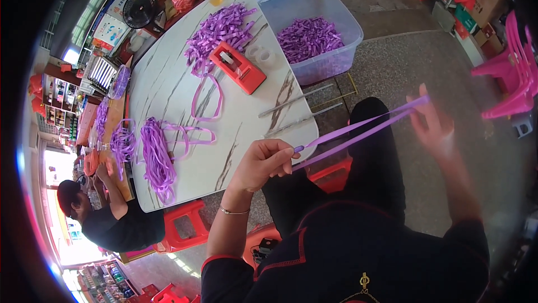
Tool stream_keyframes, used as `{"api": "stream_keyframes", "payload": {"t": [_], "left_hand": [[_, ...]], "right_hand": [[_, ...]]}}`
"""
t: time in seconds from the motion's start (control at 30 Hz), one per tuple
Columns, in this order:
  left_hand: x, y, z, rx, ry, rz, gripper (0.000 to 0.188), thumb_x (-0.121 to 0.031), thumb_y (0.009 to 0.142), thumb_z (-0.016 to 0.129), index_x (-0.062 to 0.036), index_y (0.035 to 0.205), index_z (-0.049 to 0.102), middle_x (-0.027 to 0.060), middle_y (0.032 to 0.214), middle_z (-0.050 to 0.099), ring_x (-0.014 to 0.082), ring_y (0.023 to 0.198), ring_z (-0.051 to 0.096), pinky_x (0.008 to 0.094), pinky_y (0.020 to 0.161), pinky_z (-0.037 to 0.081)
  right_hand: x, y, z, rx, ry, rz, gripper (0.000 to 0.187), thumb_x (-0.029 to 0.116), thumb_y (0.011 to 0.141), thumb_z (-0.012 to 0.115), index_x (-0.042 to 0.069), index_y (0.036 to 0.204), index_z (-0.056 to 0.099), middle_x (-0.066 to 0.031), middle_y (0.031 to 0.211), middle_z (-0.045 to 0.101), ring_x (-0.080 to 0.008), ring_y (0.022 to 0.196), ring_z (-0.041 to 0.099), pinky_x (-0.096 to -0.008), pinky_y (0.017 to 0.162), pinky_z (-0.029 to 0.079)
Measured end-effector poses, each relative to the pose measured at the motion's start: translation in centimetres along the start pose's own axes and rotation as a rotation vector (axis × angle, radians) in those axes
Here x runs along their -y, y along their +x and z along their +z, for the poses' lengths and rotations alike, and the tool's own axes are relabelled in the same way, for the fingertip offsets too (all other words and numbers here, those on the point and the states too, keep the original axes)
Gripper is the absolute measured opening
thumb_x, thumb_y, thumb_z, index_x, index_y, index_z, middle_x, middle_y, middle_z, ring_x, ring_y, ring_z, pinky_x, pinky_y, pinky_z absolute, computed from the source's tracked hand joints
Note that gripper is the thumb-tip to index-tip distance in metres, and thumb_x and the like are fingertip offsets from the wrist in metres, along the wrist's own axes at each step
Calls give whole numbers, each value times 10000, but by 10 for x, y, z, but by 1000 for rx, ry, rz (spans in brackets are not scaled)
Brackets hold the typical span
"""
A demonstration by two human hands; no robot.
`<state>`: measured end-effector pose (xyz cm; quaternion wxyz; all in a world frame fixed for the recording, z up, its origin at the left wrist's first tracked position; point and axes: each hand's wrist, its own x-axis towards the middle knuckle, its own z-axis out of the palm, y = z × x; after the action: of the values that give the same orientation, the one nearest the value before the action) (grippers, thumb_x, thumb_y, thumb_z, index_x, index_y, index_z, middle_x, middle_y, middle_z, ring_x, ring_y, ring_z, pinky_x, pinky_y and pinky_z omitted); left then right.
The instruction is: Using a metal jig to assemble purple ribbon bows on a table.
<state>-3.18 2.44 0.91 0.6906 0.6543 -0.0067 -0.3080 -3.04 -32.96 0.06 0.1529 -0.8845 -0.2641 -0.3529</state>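
Note:
A narrow purple ribbon (353,140) runs in two strands between my hands, over my lap beside the table's near right corner. My left hand (263,163) pinches its near end between thumb and fingers, where a short purple tip sticks out. Out to the right, my right hand (434,126) holds the far bend of the ribbon and is smeared by motion. On the marble-patterned table (224,160) stands a red tape dispenser (241,70) with clear tape rolls (262,55) beside it. A heap of purple ribbons (221,31) lies behind it, and a long bundle of ribbons (157,154) lies at the left.
A clear plastic tub (336,59) with many short purple pieces stands past the table's right edge. Metal bars (297,101) jut from that edge. Red stools (182,227) stand below the table. At the left sits another person (120,219); pink chairs (510,70) stand far right.

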Motion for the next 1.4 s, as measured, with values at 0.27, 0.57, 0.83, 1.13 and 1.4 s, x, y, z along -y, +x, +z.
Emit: {"api": "stream_keyframes", "payload": {"t": [0.27, 0.57, 0.83, 1.13, 1.4], "left_hand": [[8, 3, -9, 34, -126, -21, 176, -121, 896, 501, 8, 812, 587, 19, 544, 531, 48, 423, 408, 171, 440, 331], [1, 4, -5, 101, -246, -38, 164, -112, 896, 496, 1, 804, 571, 26, 508, 482, 57, 417, 369, 212, 456, 328], [-23, 4, 16, 231, -227, -28, 179, -121, 885, 513, 22, 791, 568, 40, 500, 488, 46, 372, 326, 197, 423, 300], [-24, 8, 19, 384, -354, -81, 185, -135, 889, 520, 9, 801, 598, 43, 551, 550, 25, 399, 373, 156, 402, 277], [-25, 6, 26, 341, -336, -110, 184, -125, 874, 534, 25, 772, 570, 56, 513, 517, 28, 354, 327, 162, 383, 265]], "right_hand": [[0, 1, -6, 120, 131, 80, 441, 56, 687, 724, 17, 1077, 522, -177, 1114, 584, -214, 750, 657, -291, 642, 531], [20, 0, 7, 191, 566, 436, 960, 99, 681, 744, -6, 1386, 101, -173, 1065, 604, -160, 649, 647, -226, 515, 508], [60, 42, 37, 170, 722, 82, 844, 190, 632, 792, -27, 1297, 318, -196, 1257, 456, -209, 946, 558, -326, 785, 465], [73, 66, 45, -154, 548, -399, 250, 163, 632, 696, 169, 879, 662, 3, 934, 578, -143, 731, 521, -286, 630, 383], [77, 68, 35, -193, 412, -477, 221, 139, 614, 679, 191, 827, 647, 70, 782, 559, -86, 650, 502, -237, 590, 372]]}}
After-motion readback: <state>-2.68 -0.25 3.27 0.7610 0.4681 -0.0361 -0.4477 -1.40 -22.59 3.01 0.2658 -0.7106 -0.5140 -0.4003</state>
